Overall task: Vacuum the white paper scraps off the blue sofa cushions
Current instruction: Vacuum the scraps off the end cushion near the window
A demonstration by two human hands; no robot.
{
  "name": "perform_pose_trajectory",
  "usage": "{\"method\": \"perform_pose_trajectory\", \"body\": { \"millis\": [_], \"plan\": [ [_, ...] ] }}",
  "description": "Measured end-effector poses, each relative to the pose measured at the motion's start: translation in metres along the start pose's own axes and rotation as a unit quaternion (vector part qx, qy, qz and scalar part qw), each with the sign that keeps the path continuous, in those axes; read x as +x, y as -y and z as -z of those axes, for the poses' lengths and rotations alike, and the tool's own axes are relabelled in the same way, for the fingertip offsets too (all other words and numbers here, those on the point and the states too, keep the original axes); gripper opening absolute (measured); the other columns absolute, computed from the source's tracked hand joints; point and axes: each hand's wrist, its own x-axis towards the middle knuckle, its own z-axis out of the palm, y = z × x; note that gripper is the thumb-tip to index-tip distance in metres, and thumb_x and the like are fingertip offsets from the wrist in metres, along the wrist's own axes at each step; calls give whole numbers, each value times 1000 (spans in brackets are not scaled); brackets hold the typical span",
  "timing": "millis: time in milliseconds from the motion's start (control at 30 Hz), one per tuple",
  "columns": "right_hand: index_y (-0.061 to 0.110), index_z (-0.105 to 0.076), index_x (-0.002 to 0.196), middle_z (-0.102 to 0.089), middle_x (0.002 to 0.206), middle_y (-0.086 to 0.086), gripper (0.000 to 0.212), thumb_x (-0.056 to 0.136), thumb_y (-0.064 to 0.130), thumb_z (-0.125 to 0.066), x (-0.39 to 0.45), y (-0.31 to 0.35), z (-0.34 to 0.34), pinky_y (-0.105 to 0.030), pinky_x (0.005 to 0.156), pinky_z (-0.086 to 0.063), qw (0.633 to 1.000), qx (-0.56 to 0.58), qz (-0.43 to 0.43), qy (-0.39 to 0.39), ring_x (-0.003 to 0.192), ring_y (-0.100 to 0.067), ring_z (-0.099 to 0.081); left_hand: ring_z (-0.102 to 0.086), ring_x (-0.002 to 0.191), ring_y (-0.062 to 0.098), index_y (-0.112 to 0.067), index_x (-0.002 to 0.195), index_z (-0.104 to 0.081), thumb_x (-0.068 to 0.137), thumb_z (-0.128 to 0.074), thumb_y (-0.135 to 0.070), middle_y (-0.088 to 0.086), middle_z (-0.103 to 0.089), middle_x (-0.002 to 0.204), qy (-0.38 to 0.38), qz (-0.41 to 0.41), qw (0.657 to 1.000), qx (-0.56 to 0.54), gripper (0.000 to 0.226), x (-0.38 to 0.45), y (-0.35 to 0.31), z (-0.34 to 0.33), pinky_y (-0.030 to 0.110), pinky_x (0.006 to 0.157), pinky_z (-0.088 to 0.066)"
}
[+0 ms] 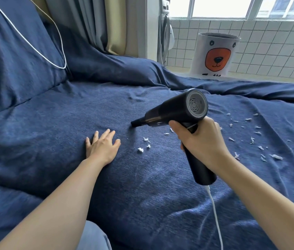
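Handheld vacuum [177, 109] in right grip [203, 143], fingers wrapped round handle; barrel runs right-to-left, nozzle down-left on blue sofa cushion [52, 127]. Left grip [103, 145] flat, spread. Paper scraps [250, 139] rightward; tiled wall [268, 47] behind.

There is just one view, from the person's head, looking forward and down across the blue sofa seat [52, 127] from its front edge. It sits close over both forearms and faces the backrest [12, 56] at left, with the tiled wall [268, 51] and window [220, 6] beyond the far edge.
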Motion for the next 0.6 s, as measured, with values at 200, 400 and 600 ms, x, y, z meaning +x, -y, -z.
{"method": "perform_pose_trajectory", "body": {
  "millis": [200, 400, 600],
  "plan": [
    [17, -63, 68, -68, 60, -2, 32, 84, 43, -72, 0, 6, 3, -31, 69, -55, 1000, 7, -5, 11, 68, -22, -68, -2, 148, 21, -35, 148, -26, 96, -27, -51, -14, -15, 159, -19, 26, 999, -4, 54, -1, -5, -3, 52, 117, 4],
    [20, -61, 70, -65, 59, 6, 31, 83, 45, -71, 0, -2, 16, -12, 59, -43, 998, -24, -31, -43, 72, -17, -67, -11, 147, 25, -26, 141, -41, 96, -31, -39, -8, -26, 156, -52, 45, 998, 0, 48, 0, -20, -5, 55, 117, -4],
    [16, -62, 75, -67, 61, 0, 31, 83, 45, -72, -2, -14, 29, -28, 67, -51, 997, -38, -34, -51, 70, -24, -70, -9, 147, 27, -27, 146, -35, 96, -30, -39, -7, -22, 158, -37, 28, 999, -11, 52, 4, -13, -4, 55, 117, -2]
  ]
}}
